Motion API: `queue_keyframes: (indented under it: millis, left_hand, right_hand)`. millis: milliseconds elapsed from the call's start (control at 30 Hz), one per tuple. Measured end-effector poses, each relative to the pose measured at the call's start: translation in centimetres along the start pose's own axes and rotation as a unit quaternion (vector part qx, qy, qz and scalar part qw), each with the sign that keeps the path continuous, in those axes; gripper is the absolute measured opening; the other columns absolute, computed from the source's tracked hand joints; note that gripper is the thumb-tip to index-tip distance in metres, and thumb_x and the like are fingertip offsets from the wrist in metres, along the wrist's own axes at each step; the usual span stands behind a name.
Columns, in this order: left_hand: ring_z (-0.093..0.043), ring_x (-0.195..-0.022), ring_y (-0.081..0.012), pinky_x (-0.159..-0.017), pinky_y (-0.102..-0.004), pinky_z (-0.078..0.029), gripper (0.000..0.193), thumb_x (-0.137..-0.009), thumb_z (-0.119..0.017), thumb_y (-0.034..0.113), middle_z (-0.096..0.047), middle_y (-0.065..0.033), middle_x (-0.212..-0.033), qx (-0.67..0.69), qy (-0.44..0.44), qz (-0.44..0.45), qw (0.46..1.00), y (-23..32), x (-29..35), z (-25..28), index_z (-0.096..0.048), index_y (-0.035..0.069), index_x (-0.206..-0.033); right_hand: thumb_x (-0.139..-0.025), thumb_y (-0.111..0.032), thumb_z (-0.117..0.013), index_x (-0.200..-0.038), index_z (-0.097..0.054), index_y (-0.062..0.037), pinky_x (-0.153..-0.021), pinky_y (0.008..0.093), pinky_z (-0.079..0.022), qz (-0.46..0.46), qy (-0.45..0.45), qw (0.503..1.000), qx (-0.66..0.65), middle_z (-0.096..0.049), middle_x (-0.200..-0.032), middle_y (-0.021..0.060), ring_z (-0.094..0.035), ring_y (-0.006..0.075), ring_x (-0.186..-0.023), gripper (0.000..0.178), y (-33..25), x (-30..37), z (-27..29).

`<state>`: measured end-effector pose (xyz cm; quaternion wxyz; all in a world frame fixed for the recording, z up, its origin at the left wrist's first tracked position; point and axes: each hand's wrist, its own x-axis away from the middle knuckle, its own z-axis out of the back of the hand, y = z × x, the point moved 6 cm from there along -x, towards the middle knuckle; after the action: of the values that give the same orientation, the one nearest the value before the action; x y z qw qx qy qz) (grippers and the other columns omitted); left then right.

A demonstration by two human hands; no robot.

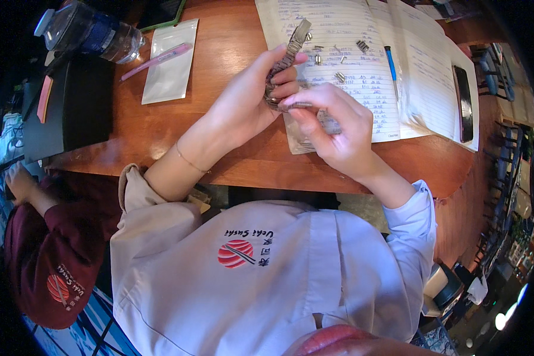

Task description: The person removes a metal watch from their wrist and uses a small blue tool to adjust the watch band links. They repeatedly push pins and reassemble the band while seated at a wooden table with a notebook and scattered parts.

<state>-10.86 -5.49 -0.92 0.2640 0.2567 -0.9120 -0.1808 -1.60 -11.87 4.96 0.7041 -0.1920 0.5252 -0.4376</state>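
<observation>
A metal watch band (289,56) runs through both hands above an open notebook (344,26). My left hand (249,89) is closed round the band's middle, and one end sticks up past its thumb. With thumb and fingers my right hand (341,127) pinches the other end, a little lower and to the right. Loose metal links (362,45) and small pins lie scattered on the written page. Right of them rests a thin screwdriver with a blue handle (390,56). Under my right hand a clear plastic bag (298,141) shows in part; its contents are mostly hidden.
At the left are a water bottle (89,32), a pink pen (160,59) on a white pouch (175,80), and a dark box (71,113). A phone (464,107) lies at the notebook's right edge. A person in a maroon sleeve (59,255) is beside me at left.
</observation>
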Motion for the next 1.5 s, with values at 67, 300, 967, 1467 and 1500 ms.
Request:
queue_keyframes:
  millis: [67,300,967,1467,1500]
  left_hand:
    - [-0.029,-0.062,-0.0062,-0.057,-0.021,-0.03,0.034,-0.1,-0.043,0.03,-0.03,0.0049,-0.069,-0.057,0.048,-0.01,0.997,0.0,0.4,-0.6,-0.054,-0.001,-0.107]
    - [-0.041,-0.067,-0.0062,-0.066,-0.0243,-0.038,0.035,-0.1,-0.045,0.033,-0.039,0.0063,-0.066,-0.074,-0.035,-0.006,0.997,0.0,-0.2,0.3,-0.061,0.003,-0.108]
    - [-0.031,-0.062,-0.008,-0.059,-0.0237,-0.033,0.033,-0.1,-0.045,0.031,-0.031,0.0038,-0.071,0.113,-0.13,-0.007,0.985,1.7,0.1,-0.8,-0.052,0.0,-0.111]
    - [-0.026,-0.053,-0.0036,-0.049,-0.0188,-0.027,0.027,-0.102,-0.038,0.03,-0.028,0.0064,-0.065,-0.005,-0.153,-0.019,0.988,1.6,0.8,-2.4,-0.047,0.005,-0.102]
    - [-0.026,-0.053,-0.0035,-0.049,-0.0187,-0.027,0.027,-0.101,-0.038,0.03,-0.028,0.0065,-0.065,-0.008,-0.15,-0.019,0.988,1.5,0.8,-2.4,-0.047,0.005,-0.102]
  right_hand:
    - [-0.082,-0.005,-0.069,-0.092,-0.063,-0.003,-0.055,0.0266,-0.048,-0.016,0.013,1.0,-0.014,-0.065,-0.083,0.0073,-0.058,0.014,-0.057,0.013,0.3,-0.1,0.2]
    - [-0.085,-0.008,-0.068,-0.094,-0.063,-0.0011,-0.056,0.0244,-0.047,-0.08,0.02,0.995,-0.048,-0.065,-0.079,0.0061,-0.058,0.01,-0.06,0.012,1.3,0.3,0.7]
    - [-0.087,0.007,-0.056,-0.111,-0.056,0.0003,-0.093,0.0287,-0.047,-0.275,-0.235,0.883,-0.3,-0.066,-0.106,0.009,-0.063,0.0175,-0.105,0.024,0.5,1.9,-2.5]
    - [-0.087,0.006,-0.054,-0.104,-0.056,-0.0023,-0.09,0.0272,-0.046,-0.274,-0.271,0.883,-0.267,-0.063,-0.1,0.0062,-0.062,0.0149,-0.1,0.019,0.5,2.4,-3.0]
    - [-0.087,0.006,-0.054,-0.102,-0.055,-0.0025,-0.089,0.027,-0.046,-0.278,-0.272,0.881,-0.269,-0.063,-0.099,0.006,-0.062,0.0147,-0.099,0.018,0.5,2.5,-3.0]
